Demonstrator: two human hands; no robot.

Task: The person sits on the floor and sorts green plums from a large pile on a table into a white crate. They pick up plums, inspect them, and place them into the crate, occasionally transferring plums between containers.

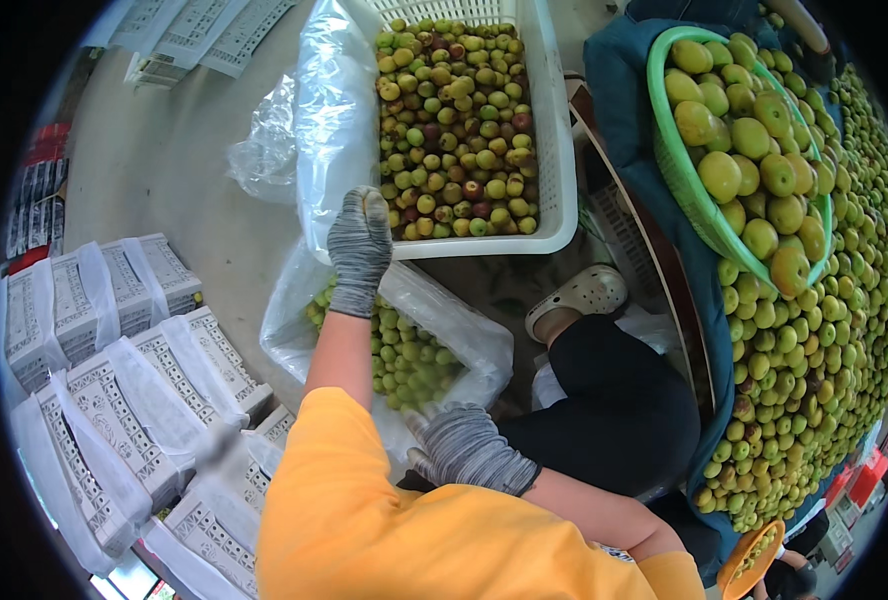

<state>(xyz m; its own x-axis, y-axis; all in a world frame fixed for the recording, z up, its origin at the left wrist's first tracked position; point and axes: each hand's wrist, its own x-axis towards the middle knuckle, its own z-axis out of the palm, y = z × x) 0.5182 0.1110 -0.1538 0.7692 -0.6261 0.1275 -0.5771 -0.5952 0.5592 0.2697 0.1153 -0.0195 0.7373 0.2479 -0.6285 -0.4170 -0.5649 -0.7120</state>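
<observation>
My left hand (pixel 361 251), in a grey knit glove, is curled at the near left corner of a white plastic crate (pixel 564 165). Whether it grips the crate's clear plastic liner (pixel 336 112) or a fruit is hidden. Small green and reddish jujube-like fruits (pixel 455 127) fill much of that crate. My right hand (pixel 481 450), gloved alike, lies at the near edge of a second container's plastic liner (pixel 481 341), its thumb apart from its fingers. Green fruits (pixel 406 360) lie inside this liner, partly behind my left forearm.
To the right, a blue-cloth-edged table (pixel 714 420) carries a heap of green fruits (pixel 796 375) and a green basket (pixel 669 150) of fruits. White crates (pixel 113 427) with white straps stand at left. Crumpled plastic (pixel 267 150) lies on the floor. An orange basket (pixel 751 559) and another person's arm (pixel 800 22) show at right.
</observation>
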